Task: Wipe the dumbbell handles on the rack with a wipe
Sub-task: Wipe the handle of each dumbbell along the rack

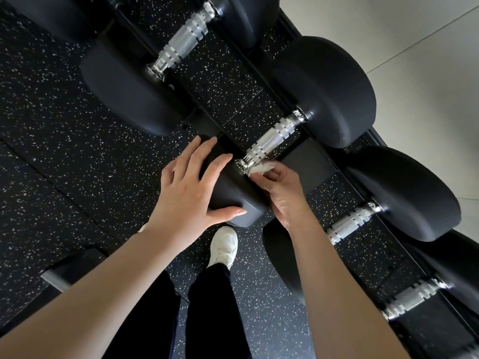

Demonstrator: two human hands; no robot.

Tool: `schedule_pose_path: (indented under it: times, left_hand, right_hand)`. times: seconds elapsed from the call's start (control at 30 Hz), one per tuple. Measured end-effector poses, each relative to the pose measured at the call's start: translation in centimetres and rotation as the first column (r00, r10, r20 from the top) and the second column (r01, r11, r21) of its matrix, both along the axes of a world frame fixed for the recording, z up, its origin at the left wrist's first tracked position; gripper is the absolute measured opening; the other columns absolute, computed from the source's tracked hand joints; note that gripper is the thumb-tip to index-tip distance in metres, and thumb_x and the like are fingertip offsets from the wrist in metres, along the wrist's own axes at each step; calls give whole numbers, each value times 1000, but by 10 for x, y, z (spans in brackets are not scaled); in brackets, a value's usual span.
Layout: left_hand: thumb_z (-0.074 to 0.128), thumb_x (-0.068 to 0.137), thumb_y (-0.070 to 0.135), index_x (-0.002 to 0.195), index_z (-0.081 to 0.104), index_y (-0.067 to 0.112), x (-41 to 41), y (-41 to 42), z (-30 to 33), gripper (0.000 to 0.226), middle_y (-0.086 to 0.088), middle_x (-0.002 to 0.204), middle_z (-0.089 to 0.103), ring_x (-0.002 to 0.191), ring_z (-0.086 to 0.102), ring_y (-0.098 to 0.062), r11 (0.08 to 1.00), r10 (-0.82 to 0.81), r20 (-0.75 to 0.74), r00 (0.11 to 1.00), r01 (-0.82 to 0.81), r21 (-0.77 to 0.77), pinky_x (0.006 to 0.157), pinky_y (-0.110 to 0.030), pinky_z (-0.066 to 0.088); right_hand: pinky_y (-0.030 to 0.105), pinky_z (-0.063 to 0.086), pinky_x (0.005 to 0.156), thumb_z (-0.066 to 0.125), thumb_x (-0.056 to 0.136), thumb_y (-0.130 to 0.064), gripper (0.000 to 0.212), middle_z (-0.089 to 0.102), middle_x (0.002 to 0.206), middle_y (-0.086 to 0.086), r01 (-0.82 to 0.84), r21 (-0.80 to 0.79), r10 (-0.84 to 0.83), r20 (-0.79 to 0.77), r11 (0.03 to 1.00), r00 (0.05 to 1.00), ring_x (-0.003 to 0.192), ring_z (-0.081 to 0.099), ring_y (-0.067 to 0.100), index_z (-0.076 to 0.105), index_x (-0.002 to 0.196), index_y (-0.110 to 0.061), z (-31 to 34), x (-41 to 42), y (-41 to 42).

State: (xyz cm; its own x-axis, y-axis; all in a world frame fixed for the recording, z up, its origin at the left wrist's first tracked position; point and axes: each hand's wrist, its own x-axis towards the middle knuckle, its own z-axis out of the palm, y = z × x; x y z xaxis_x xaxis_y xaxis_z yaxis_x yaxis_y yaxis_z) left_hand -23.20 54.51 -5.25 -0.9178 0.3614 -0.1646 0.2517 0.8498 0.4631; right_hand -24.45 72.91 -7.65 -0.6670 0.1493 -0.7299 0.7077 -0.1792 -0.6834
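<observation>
Right hand point(281, 189) fingers curled, pinching a white wipe point(260, 168) against the near end of the knurled dumbbell handle point(272, 141), just where it meets the near head point(233, 187). Left hand point(191, 187) lies flat, fingers spread and straight, on that near head, thumb along its lower edge. Dumbbell sits on the rack point(308, 161), neighbours either side. White shoe point(224, 246) on the speckled floor point(64, 141) below.

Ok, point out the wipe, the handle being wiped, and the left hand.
wipe point(260, 168): head view, on the white bunched part showing above the right hand.
handle point(272, 139): head view, mid knurled section.
left hand point(188, 189): head view, back of hand.
</observation>
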Motion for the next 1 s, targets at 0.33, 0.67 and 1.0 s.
schedule_pose_path:
  times: [0.33, 0.67, 1.0]
  left_hand:
    - [47, 70, 70, 136, 45, 22, 1, 1, 0, 82, -6, 152, 32, 143, 23, -26, 1000, 18, -24, 1000, -18, 0, 105, -45, 25]
    - [47, 67, 71, 136, 43, 26, 1, 0, -3, 83, -5, 151, 34, 143, 24, -25, 999, 41, -33, 999, -41, 4, 105, -44, 23]
    - [45, 66, 71, 137, 42, 29, 1, 2, -3, 83, -4, 151, 35, 142, 26, -24, 998, 61, -29, 998, -61, 12, 105, -45, 27]
  right_hand:
    - [23, 52, 71, 80, 70, -15, 23, 69, 80, -3, -50, 473, 122, -123, 880, 985, 74, 64, 10, 64, 85, -22, 25, 2, -21]
    - [14, 36, 53, 72, 77, -30, 14, 57, 62, -7, -290, 757, 475, -30, 586, 880, 59, 51, 12, 68, 76, -16, 22, -20, -31]
    - [40, 52, 70, 65, 82, -35, 11, 67, 72, 0, -385, 781, 575, 41, 491, 817, 72, 62, 27, 68, 86, -26, 23, -24, -31]
